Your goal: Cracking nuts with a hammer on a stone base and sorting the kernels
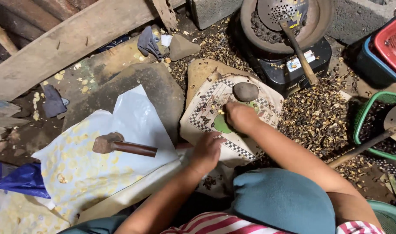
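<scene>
Nearest the camera, the left hand (206, 152) is clenched around the end of a wooden-handled hammer (120, 145), its grip closed on the handle while the dark head lies over a white plastic sheet (133, 117) spread on the floor. That sheet carries a thin layer of pale, flattened pieces, which reads as finished output already laid out. Just beyond, the right hand (239, 116) rests knuckles-down on a checkered cloth (215, 108) draped over a flat stone; its fingers are curled at a few small dark seeds (205, 119), but whether they pinch one I cannot tell. A rounded grey stone (245, 91) sits on the cloth, just beside that hand. Only a handful of seeds lie on the cloth, so the batch in hand looks small. To the right, a thick spread of broken husks (315, 117) covers the floor, a sign that much has been worked through. Farther off, a round pan (284, 24) on a black stove (293, 65) holds more dark seeds under a perforated ladle (289, 17), so a fair share seems left to do.
</scene>
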